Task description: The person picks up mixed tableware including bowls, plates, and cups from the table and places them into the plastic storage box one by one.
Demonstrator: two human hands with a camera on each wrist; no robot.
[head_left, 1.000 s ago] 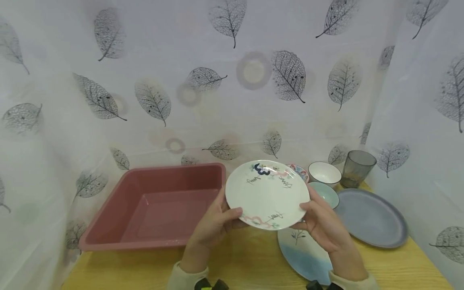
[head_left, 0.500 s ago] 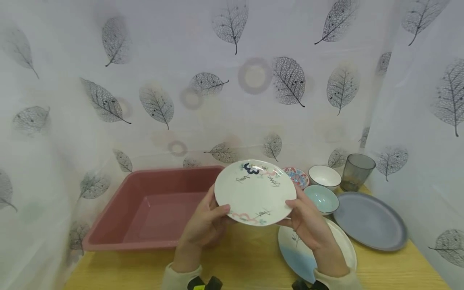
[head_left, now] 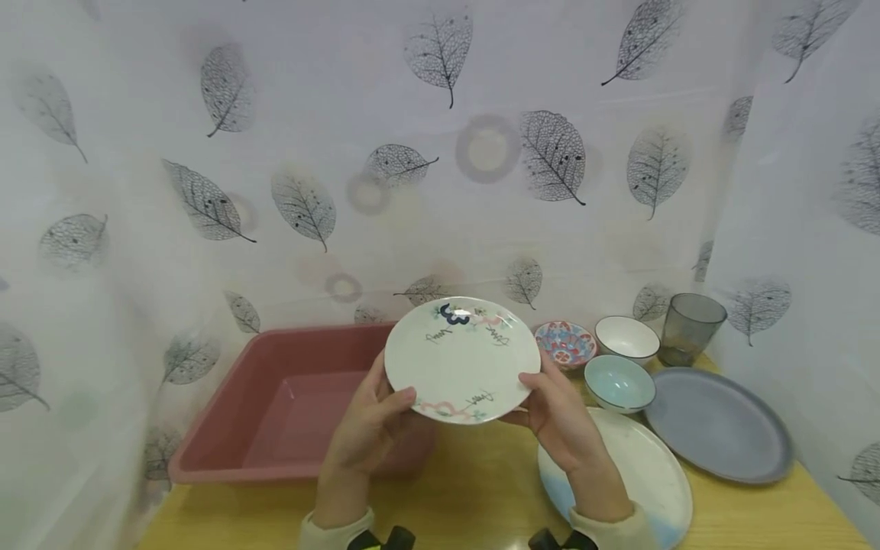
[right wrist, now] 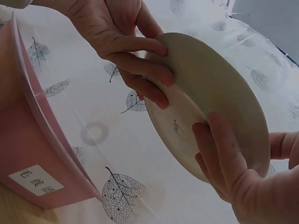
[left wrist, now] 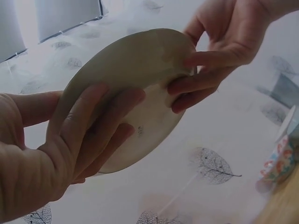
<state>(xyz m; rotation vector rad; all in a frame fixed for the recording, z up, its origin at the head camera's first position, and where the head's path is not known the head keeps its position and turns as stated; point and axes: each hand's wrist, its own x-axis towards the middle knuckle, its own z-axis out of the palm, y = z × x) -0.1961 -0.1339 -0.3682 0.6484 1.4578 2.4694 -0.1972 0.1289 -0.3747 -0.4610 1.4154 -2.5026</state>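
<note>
My left hand (head_left: 359, 434) at eight o'clock and right hand (head_left: 565, 428) at four pinch a glossy, round, painted plate (head_left: 461, 359), thumbs above, fingers beneath.

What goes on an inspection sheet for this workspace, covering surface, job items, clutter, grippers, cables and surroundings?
Surface: yellow wood-look table, partly covered by ware.
Job's things: white plate with painted flowers, held up off the table.
Clutter: pink tub at left; at right, patterned bowl, white bowl, mint bowl, grey glass, grey plate and blue-and-white plate.
Grippers: left hand and right hand grip opposite sides of the white plate, fingers underneath.
Cables: nothing seen.
Surroundings: leaf-print sheeting behind and at both sides.
</note>
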